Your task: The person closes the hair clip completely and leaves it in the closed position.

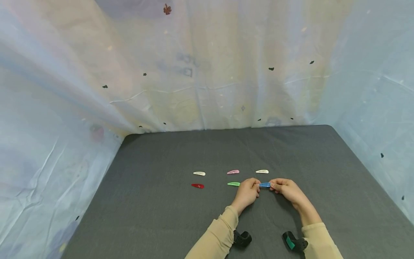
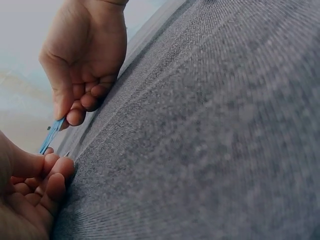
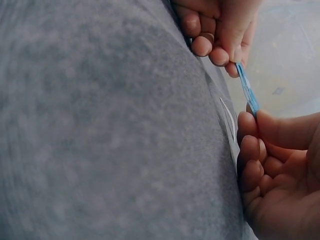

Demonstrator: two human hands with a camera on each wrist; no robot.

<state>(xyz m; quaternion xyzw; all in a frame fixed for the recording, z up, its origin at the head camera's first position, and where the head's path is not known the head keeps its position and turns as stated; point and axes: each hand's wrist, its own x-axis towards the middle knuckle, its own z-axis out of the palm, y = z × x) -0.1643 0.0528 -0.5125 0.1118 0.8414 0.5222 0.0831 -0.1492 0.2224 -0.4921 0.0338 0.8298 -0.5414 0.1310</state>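
Note:
A blue snap hair clip (image 1: 265, 185) is stretched between both hands just above the grey table. The left hand (image 1: 247, 194) pinches its left end between thumb and fingers. At its other end the right hand (image 1: 290, 191) pinches it the same way. Both wrist views show the blue clip's middle bare, its tips covered by fingertips. Close by the left hand lies a green hair clip (image 1: 233, 183). Behind the hands are a pink clip (image 1: 233, 172) and a cream clip (image 1: 262, 171). Farther left lie a white clip (image 1: 199, 173) and a red clip (image 1: 197, 186).
The dark grey cloth-covered table (image 1: 155, 216) spreads around the hands. A pale patterned curtain (image 1: 207, 64) hangs behind it and along both sides. Black wrist bands (image 1: 242, 239) sit by both sleeves.

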